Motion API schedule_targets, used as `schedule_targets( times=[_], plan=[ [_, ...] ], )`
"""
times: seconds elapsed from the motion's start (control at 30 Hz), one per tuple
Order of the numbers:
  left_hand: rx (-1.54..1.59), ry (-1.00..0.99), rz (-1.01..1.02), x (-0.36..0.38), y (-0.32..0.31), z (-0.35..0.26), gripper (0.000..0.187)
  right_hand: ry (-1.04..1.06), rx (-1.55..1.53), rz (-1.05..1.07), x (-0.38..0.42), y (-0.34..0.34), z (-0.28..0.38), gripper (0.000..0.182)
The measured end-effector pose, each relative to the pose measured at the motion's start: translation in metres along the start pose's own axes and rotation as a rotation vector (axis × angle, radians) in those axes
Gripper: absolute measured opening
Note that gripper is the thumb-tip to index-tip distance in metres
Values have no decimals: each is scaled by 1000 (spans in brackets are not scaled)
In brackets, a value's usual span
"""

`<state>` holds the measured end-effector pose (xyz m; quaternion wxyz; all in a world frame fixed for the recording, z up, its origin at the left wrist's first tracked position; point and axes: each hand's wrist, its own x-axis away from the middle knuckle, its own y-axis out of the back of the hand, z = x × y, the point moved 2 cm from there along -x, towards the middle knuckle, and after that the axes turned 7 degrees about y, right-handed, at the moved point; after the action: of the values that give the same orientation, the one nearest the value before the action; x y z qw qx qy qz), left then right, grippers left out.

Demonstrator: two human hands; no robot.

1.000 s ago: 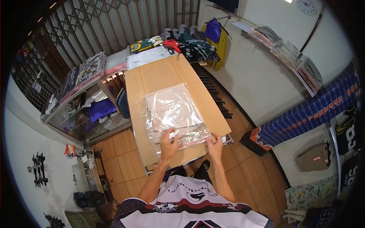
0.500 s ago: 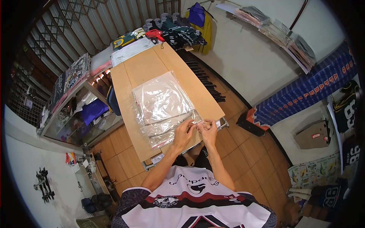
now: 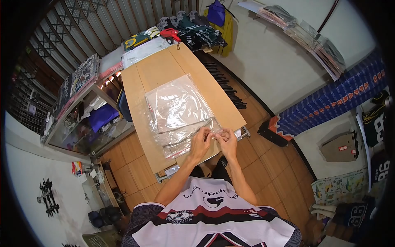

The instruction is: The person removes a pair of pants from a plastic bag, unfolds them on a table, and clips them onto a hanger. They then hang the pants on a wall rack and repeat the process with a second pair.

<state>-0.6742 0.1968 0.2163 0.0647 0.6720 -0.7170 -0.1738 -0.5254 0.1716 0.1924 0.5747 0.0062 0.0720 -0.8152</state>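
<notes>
A clear plastic bag (image 3: 177, 105) lies flat on the wooden table, with a folded beige garment (image 3: 170, 94) inside it. My left hand (image 3: 200, 142) pinches the near right corner of the bag at its open-looking edge. Close beside it, my right hand (image 3: 226, 141) pinches the same corner, thumb and fingertips together. The fingertips of both hands almost touch. Along the bag's near edge runs a reddish strip (image 3: 177, 154). Whether the bag is sealed at the corner is hidden by my fingers.
The wooden table (image 3: 154, 68) carries papers, a red tape dispenser (image 3: 169, 34) and dark folded clothes (image 3: 201, 33) at its far end. A glass cabinet (image 3: 88, 119) stands to the left. Stacked blue boxes (image 3: 329, 94) line the right wall.
The view has shifted slightly, so the table sits a little further right. Both hands remain at the bag's corner, with only small finger movement.
</notes>
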Motion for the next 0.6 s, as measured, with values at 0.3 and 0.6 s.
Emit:
schedule_targets(
  times=[0.3, 0.6],
  plan=[
    [-15, -48, 35, 2, 6, -21, 20, -61, 45, -42, -4, -2, -1, 19],
    [-156, -142, 14, -1, 2, -15, 13, -64, 66, -18, -3, -3, 0, 21]
  ],
)
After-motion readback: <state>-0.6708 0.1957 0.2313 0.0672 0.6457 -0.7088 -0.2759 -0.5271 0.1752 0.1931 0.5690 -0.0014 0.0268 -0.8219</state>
